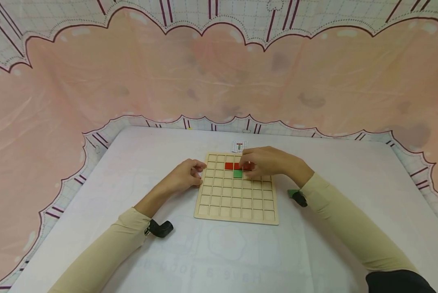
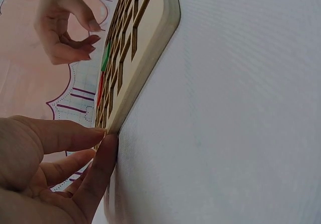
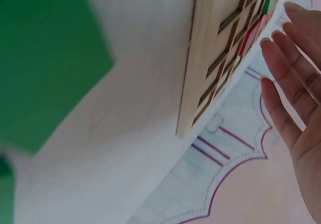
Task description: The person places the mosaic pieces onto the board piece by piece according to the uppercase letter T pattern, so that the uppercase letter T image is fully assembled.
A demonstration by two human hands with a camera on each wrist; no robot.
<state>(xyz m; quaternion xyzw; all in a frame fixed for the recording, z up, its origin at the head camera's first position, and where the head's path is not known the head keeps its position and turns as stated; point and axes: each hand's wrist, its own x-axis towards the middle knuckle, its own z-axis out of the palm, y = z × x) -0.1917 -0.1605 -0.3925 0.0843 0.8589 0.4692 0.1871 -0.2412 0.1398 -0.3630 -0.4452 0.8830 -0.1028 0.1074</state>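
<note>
A square wooden grid board (image 1: 237,203) lies on the table. Red tiles (image 1: 228,166) fill part of one row near its far side, with a green tile (image 1: 237,174) in the row just below. My left hand (image 1: 184,176) pinches the board's left edge; in the left wrist view the thumb (image 2: 70,135) is on top and a finger against the side. Over the red tiles hovers my right hand (image 1: 264,162), partly hiding the row. Its fingers (image 3: 288,68) are loosely bent, and no tile shows between them.
A small printed card (image 1: 239,146) with a coloured grid pattern lies just beyond the board. Green pieces (image 1: 291,193) rest right of the board, partly under the right wrist; they loom large in the right wrist view. A patterned cloth (image 1: 211,81) hangs behind the white table (image 1: 325,244).
</note>
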